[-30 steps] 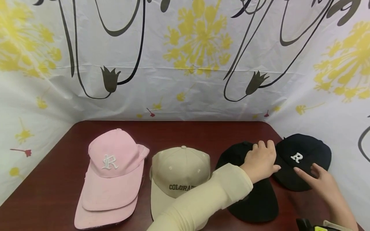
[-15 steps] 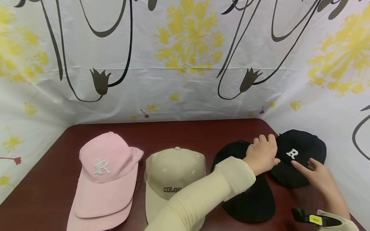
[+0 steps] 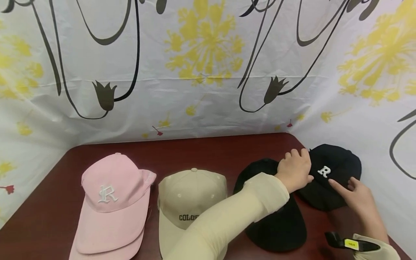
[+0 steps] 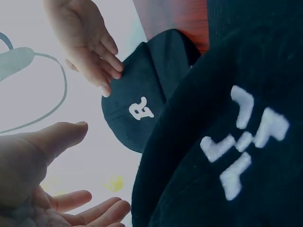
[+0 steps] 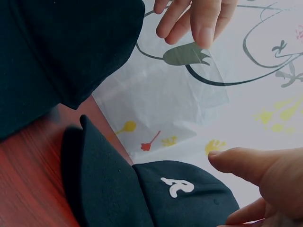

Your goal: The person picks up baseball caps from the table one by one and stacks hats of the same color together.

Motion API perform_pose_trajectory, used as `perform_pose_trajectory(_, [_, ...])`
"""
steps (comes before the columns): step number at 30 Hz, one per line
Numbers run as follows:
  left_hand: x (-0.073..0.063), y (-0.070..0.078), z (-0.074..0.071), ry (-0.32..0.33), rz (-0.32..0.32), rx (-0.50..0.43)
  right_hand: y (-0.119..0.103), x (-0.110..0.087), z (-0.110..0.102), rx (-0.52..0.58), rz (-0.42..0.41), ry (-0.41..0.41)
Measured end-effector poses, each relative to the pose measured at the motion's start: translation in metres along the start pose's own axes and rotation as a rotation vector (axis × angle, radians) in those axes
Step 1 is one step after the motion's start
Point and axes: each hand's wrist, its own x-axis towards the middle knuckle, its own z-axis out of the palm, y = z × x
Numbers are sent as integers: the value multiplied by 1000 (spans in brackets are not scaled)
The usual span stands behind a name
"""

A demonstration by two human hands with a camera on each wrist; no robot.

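A black cap with a white R lies at the table's far right. My left hand hovers between it and another black cap, fingers loosely bent and holding nothing. In the left wrist view that nearer cap shows a white emblem; my left hand is apart from it. Beside the R cap's right side is my right hand, thumb and fingers spread. The right wrist view shows the thumb of my right hand clear of the crown; whether the lower fingers touch it, I cannot tell.
Stacked pink caps lie at the left of the dark red table. A beige cap sits beside them, partly covered by my left sleeve. Patterned white cloth rises behind and at both sides.
The head view has turned, so the whole scene has shifted left. Relative to the caps, both hands have drifted slightly right. No cap has visibly been moved.
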Motion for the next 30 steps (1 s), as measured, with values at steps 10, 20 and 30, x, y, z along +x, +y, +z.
perform_pose_trajectory(10, [19,6,15,-159,-99,-40,16,4,0,-47,135,75])
perform_pose_trajectory(20, [27,26,34,-244,-145,-10,37,0,8,-124,191,11])
perform_pose_trajectory(30, [33,37,40,-344,-234,0,41,2,8,-96,157,-38])
